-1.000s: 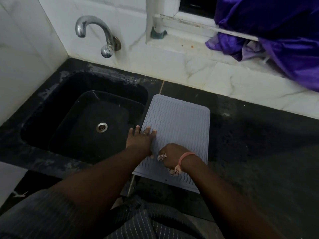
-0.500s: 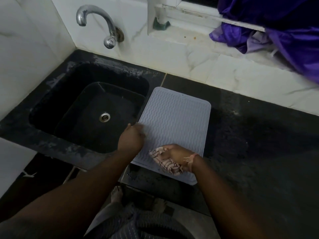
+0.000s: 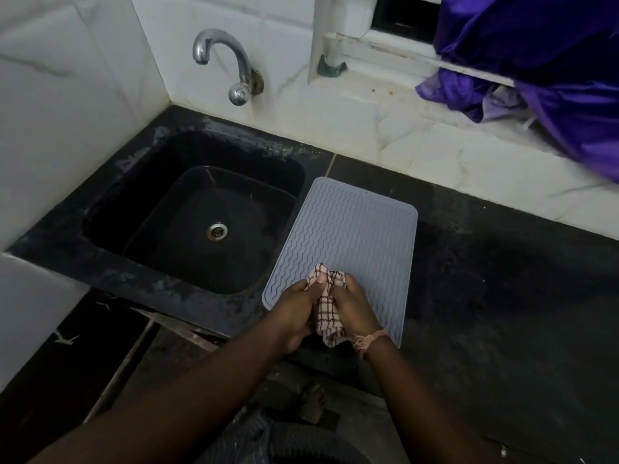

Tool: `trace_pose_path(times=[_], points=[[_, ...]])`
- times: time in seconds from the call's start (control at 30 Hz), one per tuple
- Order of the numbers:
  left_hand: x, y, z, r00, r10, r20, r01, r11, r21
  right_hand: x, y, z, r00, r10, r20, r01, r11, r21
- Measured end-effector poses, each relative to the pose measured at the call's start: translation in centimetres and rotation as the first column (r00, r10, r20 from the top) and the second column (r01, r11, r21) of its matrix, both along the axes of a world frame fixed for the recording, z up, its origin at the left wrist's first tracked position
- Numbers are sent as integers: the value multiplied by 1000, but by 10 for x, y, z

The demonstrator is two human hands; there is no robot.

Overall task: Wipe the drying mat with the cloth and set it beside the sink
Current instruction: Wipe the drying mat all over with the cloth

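Both the left hand point(image 3: 294, 311) and right hand point(image 3: 351, 304) clutch the checked cloth point(image 3: 326, 308); unpinned, the drying mat point(image 3: 351, 236) could slide on the counter point(image 3: 502, 279).

My forearms are bare right up to where they leave the view, with no sleeves on them. Round my right wrist point(image 3: 375, 338) sits a pinkish thread band, knotted, with a frayed pale tuft sticking out on the inner side. Nothing is tied on my left wrist point(image 3: 268, 333). Below, near my waist, I wear dark cloth with thin pale stripes point(image 3: 248, 433). One bare foot point(image 3: 310, 401) shows on the floor, toes uncovered.
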State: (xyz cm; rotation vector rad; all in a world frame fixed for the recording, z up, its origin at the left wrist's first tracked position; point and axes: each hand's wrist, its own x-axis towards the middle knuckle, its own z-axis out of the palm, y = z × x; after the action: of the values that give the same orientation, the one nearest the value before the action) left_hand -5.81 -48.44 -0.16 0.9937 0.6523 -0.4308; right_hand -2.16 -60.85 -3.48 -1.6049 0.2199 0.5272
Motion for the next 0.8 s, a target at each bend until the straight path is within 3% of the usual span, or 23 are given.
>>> trace_pose_path(times=[0.03,0.13,0.23,0.33,0.37,0.4,0.43,0.5,0.57,0.6,0.7,0.8], points=[[-1,1,-3,999,42,-14,-42,999,15,-4,-2,2,999,29,15,-28,998,-52],[-5,6,-6,992,108,-65,-104,993,50,-23,-10,10,990,135,-45,-135,991,13],[-12,0,-1,994,-27,-102,25,1000,-19,-34,-18,18,970,233,64,-225,968,-112],[-15,-3,-1,991,-93,-98,88,995,-54,-26,-26,17,951,304,58,-283,931,-232],[-15,-1,-4,992,-108,-67,111,993,43,-17,-28,18,941,333,58,-302,906,-297],[-15,2,-9,990,-142,-8,140,961,237,-6,-30,20,937,342,67,-295,881,-369],[-13,6,-15,980,-195,44,149,860,488,8,-30,23,938,337,86,-266,854,-447],[-12,17,-26,954,-295,47,103,472,876,38,-27,29,939,314,141,-180,796,-578],[-12,24,-32,924,-374,-79,146,157,977,67,-19,32,926,318,205,-106,738,-666],[-11,25,-36,896,-414,-160,206,68,976,79,-15,28,907,349,236,-90,708,-700],[-12,25,-51,802,-498,-329,374,-10,927,92,2,11,774,582,251,-137,541,-830],[-17,22,-58,781,-513,-355,387,-49,921,79,13,-18,605,775,179,-159,339,-927]])
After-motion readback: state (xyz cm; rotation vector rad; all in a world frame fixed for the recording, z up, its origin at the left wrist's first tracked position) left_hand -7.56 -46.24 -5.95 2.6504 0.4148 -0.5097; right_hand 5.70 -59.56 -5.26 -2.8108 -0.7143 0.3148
